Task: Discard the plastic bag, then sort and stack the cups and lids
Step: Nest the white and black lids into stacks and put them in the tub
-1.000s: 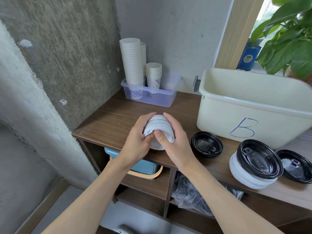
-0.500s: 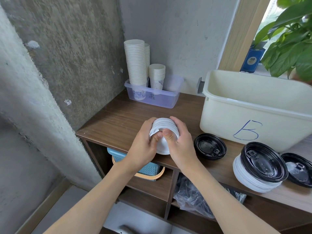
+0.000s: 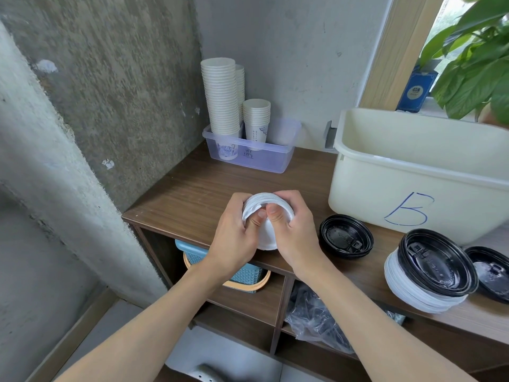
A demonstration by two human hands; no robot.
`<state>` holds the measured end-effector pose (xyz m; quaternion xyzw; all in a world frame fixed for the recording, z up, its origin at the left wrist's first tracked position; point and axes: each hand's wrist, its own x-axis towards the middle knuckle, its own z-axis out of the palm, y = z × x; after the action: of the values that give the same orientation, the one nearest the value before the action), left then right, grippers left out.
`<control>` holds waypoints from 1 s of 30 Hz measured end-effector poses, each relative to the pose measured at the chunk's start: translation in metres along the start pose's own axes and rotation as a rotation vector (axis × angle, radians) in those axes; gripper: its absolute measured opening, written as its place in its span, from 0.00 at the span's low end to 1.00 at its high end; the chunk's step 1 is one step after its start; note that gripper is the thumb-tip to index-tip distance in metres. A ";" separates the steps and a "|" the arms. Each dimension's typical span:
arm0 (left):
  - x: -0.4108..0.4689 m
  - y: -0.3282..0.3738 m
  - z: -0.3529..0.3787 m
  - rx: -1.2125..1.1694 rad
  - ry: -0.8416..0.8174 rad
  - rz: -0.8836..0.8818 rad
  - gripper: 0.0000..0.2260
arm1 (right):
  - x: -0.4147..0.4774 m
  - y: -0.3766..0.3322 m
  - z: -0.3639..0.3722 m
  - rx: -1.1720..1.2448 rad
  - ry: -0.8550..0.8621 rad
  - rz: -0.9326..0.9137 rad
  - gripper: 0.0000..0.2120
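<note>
A stack of white lids [image 3: 266, 213] stands on edge near the front of the wooden counter [image 3: 192, 194]. My left hand [image 3: 235, 235] and my right hand [image 3: 296, 230] grip it from either side, thumbs pressed on its face. To the right lies a short stack of black lids [image 3: 346, 236]. Further right a black lid [image 3: 436, 261] sits on a pile of white lids [image 3: 405, 288], and another black lid [image 3: 493, 274] lies beside it. Paper cups [image 3: 220, 95] stand stacked in a clear tray [image 3: 272, 158] at the back.
A cream tub marked B [image 3: 407, 172] fills the right back of the counter. A blue basket [image 3: 242, 274] and a crumpled plastic bag [image 3: 314, 318] sit on the shelf below. Concrete walls close the left and back; a plant [image 3: 479, 59] hangs over the right.
Both hands have kept hold of the white lid stack and shifted their fingers on it slightly. The other lids and the cups have not moved.
</note>
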<state>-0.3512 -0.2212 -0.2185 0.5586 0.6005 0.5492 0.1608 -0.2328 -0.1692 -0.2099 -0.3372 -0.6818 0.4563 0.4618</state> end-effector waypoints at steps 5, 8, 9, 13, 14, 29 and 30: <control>0.007 0.004 -0.009 -0.086 -0.139 -0.072 0.30 | -0.001 -0.001 0.002 -0.003 0.067 0.007 0.23; 0.010 0.006 -0.014 -0.086 -0.245 -0.125 0.24 | -0.001 -0.001 0.001 0.011 0.116 0.042 0.20; 0.010 0.007 -0.014 -0.090 -0.243 -0.130 0.23 | -0.001 -0.001 0.001 0.019 0.123 0.050 0.19; 0.008 0.010 -0.013 -0.180 -0.141 -0.153 0.15 | 0.000 0.000 -0.001 0.046 0.035 0.093 0.23; 0.008 0.011 -0.013 -0.207 -0.129 -0.154 0.14 | 0.000 0.001 -0.001 0.059 -0.003 0.103 0.23; 0.006 0.010 -0.004 -0.103 -0.009 -0.133 0.16 | 0.001 0.004 -0.005 0.082 -0.117 0.093 0.17; 0.006 0.011 -0.004 -0.101 -0.004 -0.136 0.17 | 0.002 0.004 -0.005 0.068 -0.117 0.080 0.17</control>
<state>-0.3508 -0.2206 -0.2055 0.5087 0.6082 0.5655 0.2269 -0.2282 -0.1648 -0.2123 -0.3211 -0.6778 0.5161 0.4136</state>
